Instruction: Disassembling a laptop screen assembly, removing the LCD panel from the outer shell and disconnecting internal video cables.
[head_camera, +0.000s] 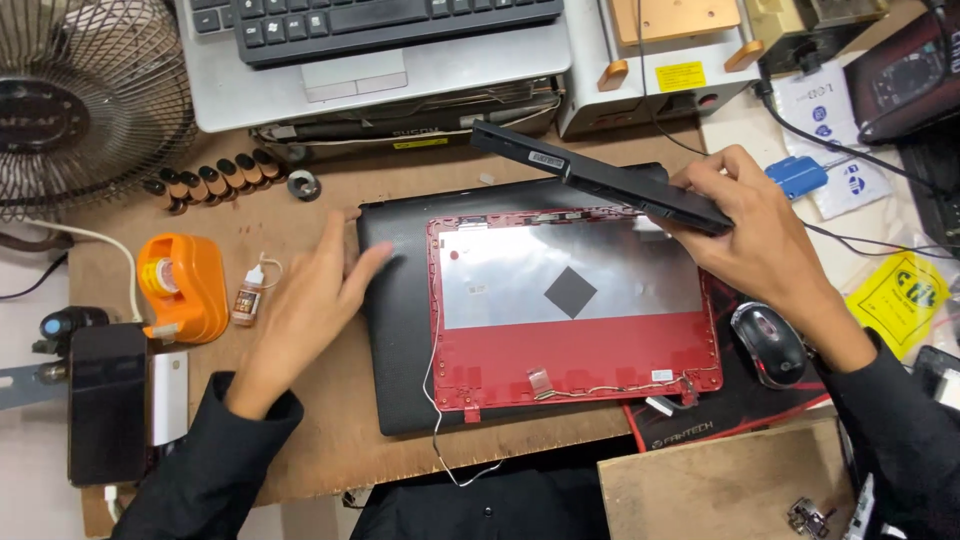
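Note:
My right hand (745, 225) grips a long black laptop battery (600, 178), held tilted above the far edge of a red laptop lid shell (575, 355). The red shell lies inside-up, with a silver foil sheet (500, 275) and a dark diamond pad on it, and loose thin wires at its near edge. It rests on a black laptop base (395, 330). My left hand (310, 300) lies flat with fingers apart, its fingertips touching the left edge of the black base.
An orange tape dispenser (185, 285), a small glue bottle (248, 297) and a phone (106, 400) lie at left. A fan (85, 100) stands at far left. A silver laptop (380, 55) sits behind. A mouse (768, 342) rests on a mat at right.

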